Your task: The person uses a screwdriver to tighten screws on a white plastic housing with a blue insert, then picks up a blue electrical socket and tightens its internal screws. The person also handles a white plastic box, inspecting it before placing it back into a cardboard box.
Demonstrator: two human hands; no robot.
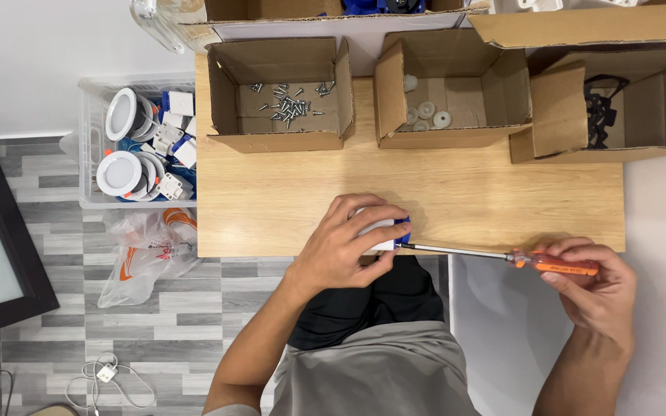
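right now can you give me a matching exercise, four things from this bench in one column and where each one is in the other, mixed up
Things:
1. screwdriver
2. loose screws
3. white washers
4. round white lamps

Places:
A. in the clear bin left of the table
B. in the right hand
C. in the left cardboard box
D. in the middle cardboard box

Pairs: 1-B, 2-C, 3-D, 4-A

The left hand holds a small white and blue part at the table edge, with the screwdriver tip against it.

Orange-handled screwdriver (553, 263), lower right; white & blue part (385, 233), centre; light wood table (487, 200); brown cardboard boxes (279, 92), top; grey plank-pattern floor (156, 323), lower left.
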